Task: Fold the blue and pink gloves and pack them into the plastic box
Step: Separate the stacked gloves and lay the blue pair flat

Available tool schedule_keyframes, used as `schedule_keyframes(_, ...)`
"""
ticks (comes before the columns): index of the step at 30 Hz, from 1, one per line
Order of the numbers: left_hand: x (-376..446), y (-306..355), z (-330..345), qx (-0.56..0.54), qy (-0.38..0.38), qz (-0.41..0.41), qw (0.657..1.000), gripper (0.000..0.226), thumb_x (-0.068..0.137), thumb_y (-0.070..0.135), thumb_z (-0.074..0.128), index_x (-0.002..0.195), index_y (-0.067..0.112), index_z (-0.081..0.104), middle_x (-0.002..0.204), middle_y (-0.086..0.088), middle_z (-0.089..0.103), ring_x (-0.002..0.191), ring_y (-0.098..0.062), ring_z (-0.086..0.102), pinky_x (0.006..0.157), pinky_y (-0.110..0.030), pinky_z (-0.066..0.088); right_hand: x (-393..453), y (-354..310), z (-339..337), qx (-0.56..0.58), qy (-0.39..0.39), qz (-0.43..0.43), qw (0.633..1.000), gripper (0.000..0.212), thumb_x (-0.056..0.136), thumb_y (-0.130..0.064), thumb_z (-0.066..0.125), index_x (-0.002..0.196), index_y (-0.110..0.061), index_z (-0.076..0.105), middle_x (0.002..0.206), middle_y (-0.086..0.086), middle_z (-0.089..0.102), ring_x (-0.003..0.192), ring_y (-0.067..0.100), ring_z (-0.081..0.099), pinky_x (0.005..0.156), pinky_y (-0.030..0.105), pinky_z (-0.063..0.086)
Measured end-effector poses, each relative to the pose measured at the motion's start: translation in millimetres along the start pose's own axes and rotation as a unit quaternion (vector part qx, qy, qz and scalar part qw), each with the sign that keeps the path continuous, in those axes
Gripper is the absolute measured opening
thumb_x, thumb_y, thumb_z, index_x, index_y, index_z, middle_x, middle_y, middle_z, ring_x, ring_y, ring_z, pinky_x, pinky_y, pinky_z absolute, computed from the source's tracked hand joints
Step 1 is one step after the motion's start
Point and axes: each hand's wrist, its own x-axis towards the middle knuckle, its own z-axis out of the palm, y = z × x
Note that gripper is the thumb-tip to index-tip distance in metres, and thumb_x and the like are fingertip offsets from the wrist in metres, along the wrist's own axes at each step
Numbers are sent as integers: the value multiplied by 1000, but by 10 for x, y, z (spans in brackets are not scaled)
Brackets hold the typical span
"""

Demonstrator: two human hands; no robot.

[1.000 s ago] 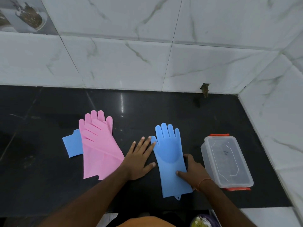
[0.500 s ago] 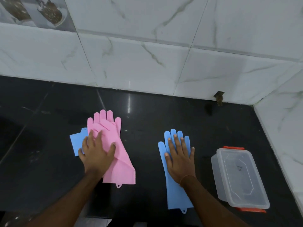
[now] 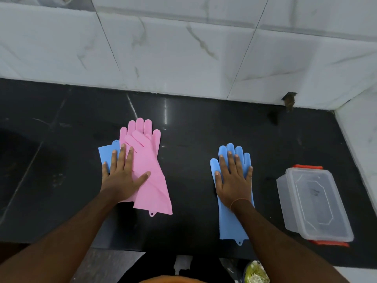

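While the black stone counter (image 3: 61,180) lay dark beneath us, we had our left hand (image 3: 122,176) pressed flat on the far-left pile, fingers spread wide and gripping nothing. Under it sat a small corner of a second blue rubber glove (image 3: 105,153), poking out just beside the little finger, and over that the pair of pink rubber gloves (image 3: 151,180), one stacked on the other, fingers pointing toward the white marble-tile wall (image 3: 183,48). Across a bare gap of counter, well apart, we had our right hand (image 3: 233,180) laid palm-down on the flat blue rubber glove (image 3: 230,223), our fingers splayed along the glove's own fingers and holding nothing, its cuff trailing back toward the counter edge. Farther right, near that glove but not touching it, stood the clear plastic box with orange clips (image 3: 314,203), its lid on.
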Motion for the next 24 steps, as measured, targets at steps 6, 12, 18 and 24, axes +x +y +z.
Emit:
schedule_keyframes(6, 184, -184, -116, 4, -41, 19, 999, 124, 76, 105, 6, 172, 32, -23, 178, 7, -35, 169, -31, -20, 133, -67, -2, 3, -46, -12, 3, 4, 23, 1000, 67, 109, -56, 20, 169, -32, 4, 178, -1, 1, 164, 26, 1, 126, 64, 5)
schedule_keyframes(12, 43, 46, -250, -76, 33, 3, 997, 118, 85, 80, 64, 175, 26, 10, 185, -2, 0, 169, -39, 14, 130, -69, 21, 0, -48, -46, 4, -7, 17, 1000, 66, 109, -57, 19, 168, -35, -1, 178, -3, -4, 163, 24, -4, 128, 66, 6)
schedule_keyframes(18, -84, 323, -421, -375, 135, -113, 910, 103, 93, 28, 88, 172, 12, 24, 173, -11, 33, 158, -33, 36, 127, -51, 38, -3, -85, -140, 12, -16, 26, 999, 66, 107, -59, 4, 168, -35, -4, 177, -4, -7, 163, 22, -7, 126, 70, 7)
schedule_keyframes(24, 32, 138, -684, -478, 52, -190, 856, 38, 107, 21, 70, 144, 11, 68, 134, -4, 74, 126, -28, 69, 108, -43, 57, -94, -898, -443, 113, 33, -52, 992, 60, 106, -47, 36, 161, -25, 36, 169, -6, 34, 156, 21, 31, 127, 55, 23)
